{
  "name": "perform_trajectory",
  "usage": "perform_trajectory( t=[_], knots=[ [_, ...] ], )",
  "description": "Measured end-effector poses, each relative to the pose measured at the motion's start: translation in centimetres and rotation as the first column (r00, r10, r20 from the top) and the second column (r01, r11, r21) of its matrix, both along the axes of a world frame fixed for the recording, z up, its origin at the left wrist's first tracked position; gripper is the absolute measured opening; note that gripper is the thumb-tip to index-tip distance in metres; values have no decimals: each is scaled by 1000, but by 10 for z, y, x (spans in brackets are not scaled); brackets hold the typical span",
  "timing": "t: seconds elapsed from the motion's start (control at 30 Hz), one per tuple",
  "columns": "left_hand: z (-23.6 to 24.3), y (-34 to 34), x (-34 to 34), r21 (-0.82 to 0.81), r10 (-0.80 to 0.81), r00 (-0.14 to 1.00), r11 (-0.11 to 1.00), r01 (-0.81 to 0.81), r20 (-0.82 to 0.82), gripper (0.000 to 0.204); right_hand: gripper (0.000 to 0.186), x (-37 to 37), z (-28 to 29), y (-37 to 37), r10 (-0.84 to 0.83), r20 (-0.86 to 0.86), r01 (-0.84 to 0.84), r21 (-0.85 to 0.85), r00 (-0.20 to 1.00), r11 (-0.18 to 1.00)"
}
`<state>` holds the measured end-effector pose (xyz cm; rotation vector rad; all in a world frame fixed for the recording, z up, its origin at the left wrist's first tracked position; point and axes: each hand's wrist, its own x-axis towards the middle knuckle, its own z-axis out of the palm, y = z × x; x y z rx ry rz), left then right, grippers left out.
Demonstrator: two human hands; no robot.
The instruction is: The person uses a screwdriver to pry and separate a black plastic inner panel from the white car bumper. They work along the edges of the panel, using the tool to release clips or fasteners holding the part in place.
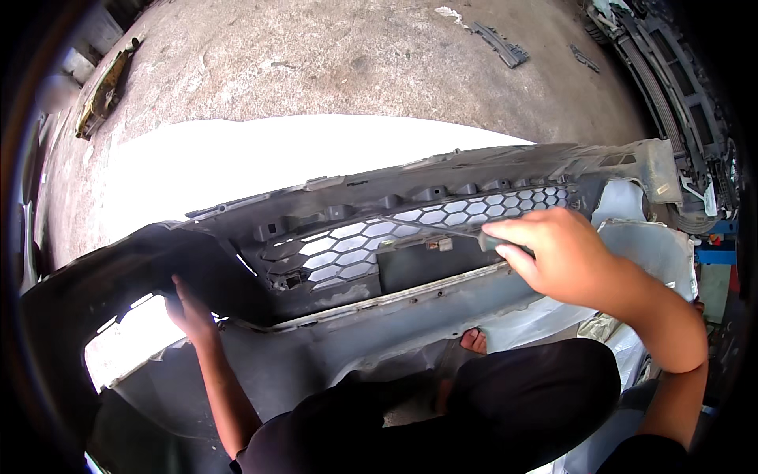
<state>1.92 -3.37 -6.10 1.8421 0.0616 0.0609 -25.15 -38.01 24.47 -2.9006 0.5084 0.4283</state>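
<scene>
The long bumper shell [403,314] lies across in front of me, its ribbed inner side toward me, with the honeycomb grille [332,254] along its middle; my right hand [572,257] is closed around the dark handle of a thin-shafted tool [488,242], whose shaft points left over the grille; my left hand [189,312] is at the edge of the left opening [130,344], though I cannot tell whether its fingers clamp the rim; I judge the shell light for its span, springy and rather smooth, best taken by its thicker folded edges; the grille's thin bars look more brittle, a poor place to pull; I can make out no container, only crumpled clear plastic [628,355] at my right.
</scene>
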Motion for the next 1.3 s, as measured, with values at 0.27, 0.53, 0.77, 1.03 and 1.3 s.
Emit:
perform_trajectory(
  t=[0.27,0.53,0.77,1.03,1.3],
  knots=[
    [9,-3,-1,-52,-34,999,998,34,-3,43,26,-49,28,-45,-108,47,115,-176,993,978],
    [-9,3,10,-54,-68,998,996,68,8,44,29,-46,13,-49,-134,138,133,13,981,991],
    [-4,-2,8,-64,-83,995,995,80,-53,42,26,-56,3,-59,-159,133,167,-45,978,985],
    [-8,0,8,-105,-69,994,993,60,-80,44,23,-64,10,-93,-154,191,160,-13,969,987],
    [-8,-3,6,-110,-79,996,991,76,-32,43,23,-60,10,-105,-54,99,61,-62,994,996]
  ],
)
